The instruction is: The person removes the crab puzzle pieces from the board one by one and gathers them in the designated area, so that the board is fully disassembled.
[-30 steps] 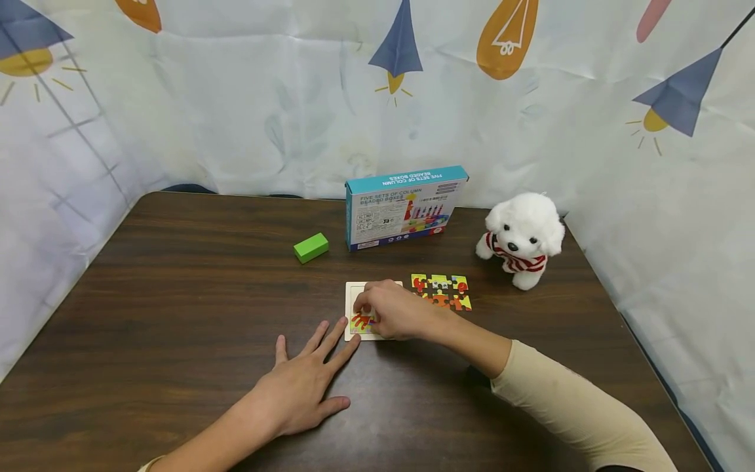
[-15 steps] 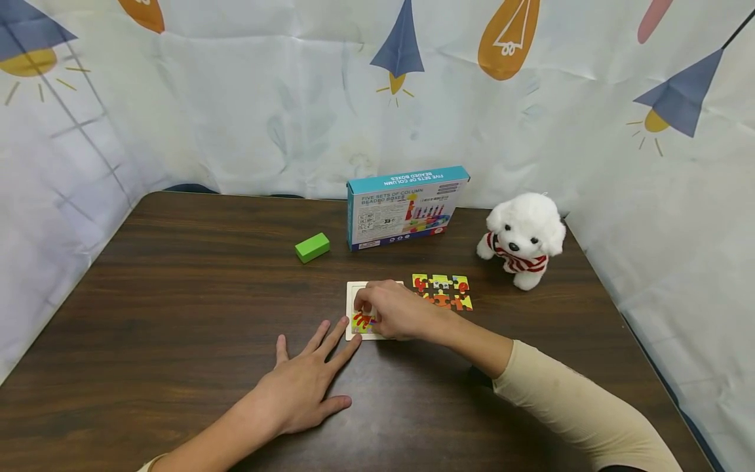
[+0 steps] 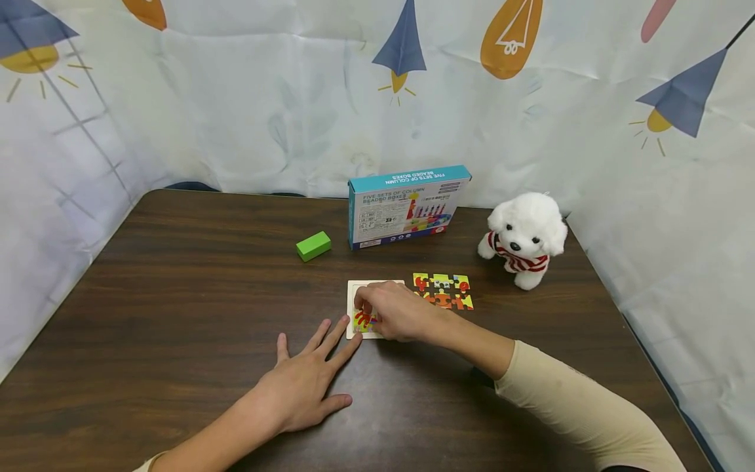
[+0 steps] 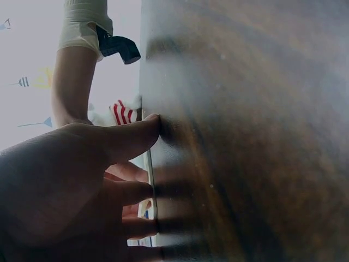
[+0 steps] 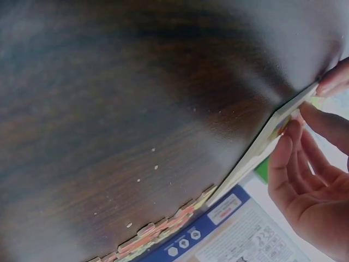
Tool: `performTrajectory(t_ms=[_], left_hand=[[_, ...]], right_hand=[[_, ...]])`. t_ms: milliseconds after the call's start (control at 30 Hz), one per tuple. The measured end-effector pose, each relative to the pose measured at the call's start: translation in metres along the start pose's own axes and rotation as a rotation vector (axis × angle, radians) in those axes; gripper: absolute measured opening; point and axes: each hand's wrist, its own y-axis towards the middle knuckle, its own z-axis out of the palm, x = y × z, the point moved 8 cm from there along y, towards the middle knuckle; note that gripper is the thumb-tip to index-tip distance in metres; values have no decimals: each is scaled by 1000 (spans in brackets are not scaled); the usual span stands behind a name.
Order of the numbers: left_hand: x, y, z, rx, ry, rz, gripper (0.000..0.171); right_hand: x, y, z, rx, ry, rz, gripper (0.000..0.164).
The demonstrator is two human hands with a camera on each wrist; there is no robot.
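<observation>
on the tabletop, the puzzle tray is presumably steadied against sliding by the spread, empty left hand; any pinch by the right hand cannot be discerned.

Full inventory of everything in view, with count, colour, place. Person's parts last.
Table: 1, dark brown, under everything
Puzzle frame: 1, off-white, on the table by both hands
Puzzle picture in frame: piece count hidden by the hand, yellow and red
Loose puzzle pieces: about 6, yellow, red and orange, right of the frame
Block: 1, green, left of the box
Box: 1, white and teal, behind the frame
Toy dog: 1, white, red-striped top, table's far right
Backdrop: white, printed lamps, behind the table
Sleeves: 2, beige, on the forearms
Left hand: 1, at the frame's near-left corner
Right hand: 1, over the frame
</observation>
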Motion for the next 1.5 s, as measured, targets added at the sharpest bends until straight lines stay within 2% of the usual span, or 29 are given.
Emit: performTrajectory(t_ms=[367, 700, 1033, 1300, 1500], left_hand=[[0, 0, 0, 2, 8, 0, 89], [0, 0, 0, 3, 8, 3, 89], [0, 0, -1, 2, 2, 7, 88], [0, 1, -1, -2, 11, 8, 89], [0, 0, -1, -2, 5, 13, 88]], right_hand=[[-1, 0, -1, -18, -1, 2, 36], [-3, 0, -4, -63, 23, -50, 35], [-3, 0, -1, -22, 14, -26, 36], [-3, -1, -1, -37, 50, -38, 36], [-1, -4, 0, -49, 36, -52, 36]])
